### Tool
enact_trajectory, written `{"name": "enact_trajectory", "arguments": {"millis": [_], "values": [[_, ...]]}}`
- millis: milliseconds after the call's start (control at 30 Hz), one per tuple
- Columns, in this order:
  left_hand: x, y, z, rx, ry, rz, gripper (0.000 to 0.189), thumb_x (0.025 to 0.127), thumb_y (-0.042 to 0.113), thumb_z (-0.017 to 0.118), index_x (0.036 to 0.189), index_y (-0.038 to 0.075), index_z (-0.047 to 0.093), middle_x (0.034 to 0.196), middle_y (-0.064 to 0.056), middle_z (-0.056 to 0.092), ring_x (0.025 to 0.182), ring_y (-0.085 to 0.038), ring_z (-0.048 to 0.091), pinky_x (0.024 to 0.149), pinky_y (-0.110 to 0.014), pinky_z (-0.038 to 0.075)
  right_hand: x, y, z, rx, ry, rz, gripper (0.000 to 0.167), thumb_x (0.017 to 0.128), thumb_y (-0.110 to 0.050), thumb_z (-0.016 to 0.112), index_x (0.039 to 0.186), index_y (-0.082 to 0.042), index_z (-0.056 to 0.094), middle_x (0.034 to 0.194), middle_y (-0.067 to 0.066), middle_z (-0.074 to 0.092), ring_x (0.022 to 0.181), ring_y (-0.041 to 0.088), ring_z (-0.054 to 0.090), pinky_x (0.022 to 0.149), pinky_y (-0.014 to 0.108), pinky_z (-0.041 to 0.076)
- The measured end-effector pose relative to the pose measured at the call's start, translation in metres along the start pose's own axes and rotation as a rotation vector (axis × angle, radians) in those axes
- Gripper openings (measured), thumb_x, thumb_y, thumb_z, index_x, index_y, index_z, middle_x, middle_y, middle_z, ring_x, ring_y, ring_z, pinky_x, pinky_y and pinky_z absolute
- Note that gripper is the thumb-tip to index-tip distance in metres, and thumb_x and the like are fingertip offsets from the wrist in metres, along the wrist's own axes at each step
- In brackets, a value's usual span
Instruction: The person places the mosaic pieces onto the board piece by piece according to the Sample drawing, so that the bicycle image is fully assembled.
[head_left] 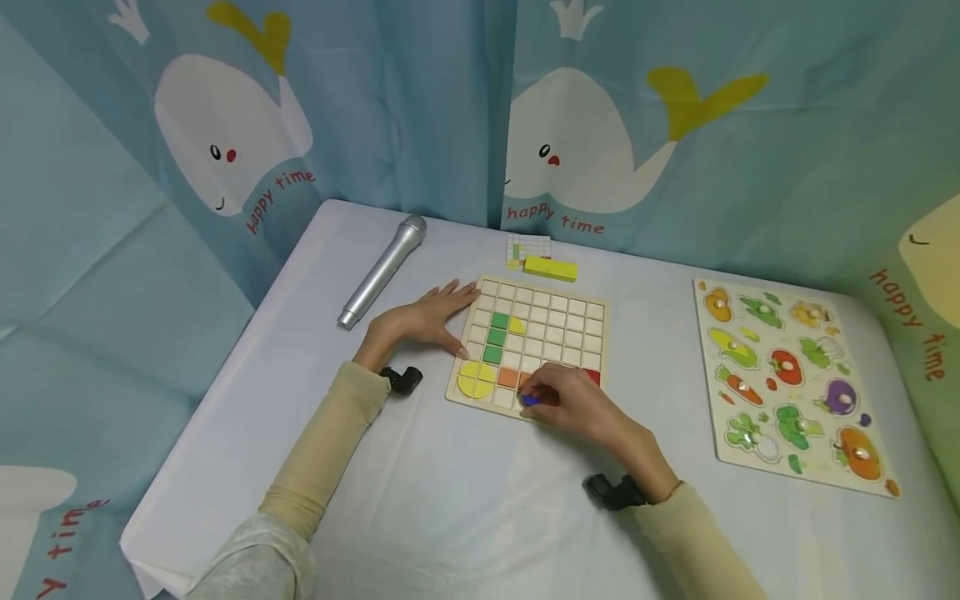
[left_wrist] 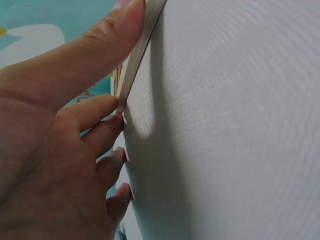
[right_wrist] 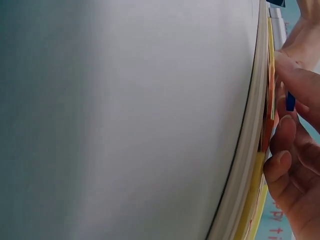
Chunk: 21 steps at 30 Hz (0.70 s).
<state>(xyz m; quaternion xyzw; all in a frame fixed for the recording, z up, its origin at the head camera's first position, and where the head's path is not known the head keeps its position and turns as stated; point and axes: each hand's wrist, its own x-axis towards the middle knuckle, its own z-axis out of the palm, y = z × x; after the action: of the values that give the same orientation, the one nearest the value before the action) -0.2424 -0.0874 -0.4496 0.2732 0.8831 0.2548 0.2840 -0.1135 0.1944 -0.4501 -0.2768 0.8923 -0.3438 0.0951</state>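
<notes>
A wooden grid board (head_left: 555, 333) lies on the table. My left hand (head_left: 423, 321) rests against its left edge, fingers spread and the thumb at the rim; the left wrist view shows the thumb touching the board's side. Near the board's front edge, my right hand (head_left: 581, 404) pinches a small blue tile (head_left: 530, 400) between thumb and finger, seen edge-on in the right wrist view. Quarter-round yellow tiles (head_left: 476, 379) form a circle in the near left corner. Green tiles (head_left: 494, 337) stand in a column, with orange tiles (head_left: 507, 377) by the right hand and a red tile (head_left: 592, 376) at the right.
Behind the board lie a small pattern card (head_left: 531, 245) and a yellow block (head_left: 551, 268). A silver microphone (head_left: 382, 271) is at the back left. To the right lies a vegetable puzzle board (head_left: 795, 383). A whale-print curtain (head_left: 435, 108) hangs behind the table.
</notes>
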Motion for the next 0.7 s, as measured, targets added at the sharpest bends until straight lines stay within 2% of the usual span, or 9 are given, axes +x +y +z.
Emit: {"name": "enact_trajectory", "arguments": {"millis": [167,433,700], "values": [[-0.0009,0.0004,0.0007,0.008,0.000,0.001,0.114,0.082,0.035,0.087,0.167,0.014,0.013,0.175,-0.001,0.003,0.161,-0.023,-0.009,0.131,-0.042,-0.005,0.0019,-0.0041,0.0015,-0.044,-0.014,0.002,0.020,0.081,-0.006,0.086,0.097,-0.007,0.074,0.093,0.000,0.070,0.082,0.012,0.062,0.073,0.024,0.056],[-0.0032,0.0010,0.0007,-0.003,0.001,-0.005,0.114,0.082,0.034,0.087,0.166,0.014,0.013,0.175,-0.002,0.003,0.161,-0.024,-0.008,0.131,-0.042,-0.004,0.0003,-0.0072,0.0013,-0.049,-0.006,-0.002,0.015,0.084,-0.005,0.084,0.097,-0.006,0.075,0.094,0.000,0.070,0.080,0.009,0.060,0.071,0.023,0.055],[-0.0029,-0.0032,0.0001,-0.007,0.001,-0.004,0.114,0.082,0.034,0.088,0.167,0.014,0.013,0.175,-0.002,0.003,0.161,-0.024,-0.008,0.131,-0.042,-0.005,0.0050,-0.0083,0.0030,-0.119,0.036,0.015,0.012,0.086,-0.007,0.083,0.094,-0.007,0.074,0.090,-0.002,0.067,0.079,0.010,0.056,0.070,0.024,0.053]]}}
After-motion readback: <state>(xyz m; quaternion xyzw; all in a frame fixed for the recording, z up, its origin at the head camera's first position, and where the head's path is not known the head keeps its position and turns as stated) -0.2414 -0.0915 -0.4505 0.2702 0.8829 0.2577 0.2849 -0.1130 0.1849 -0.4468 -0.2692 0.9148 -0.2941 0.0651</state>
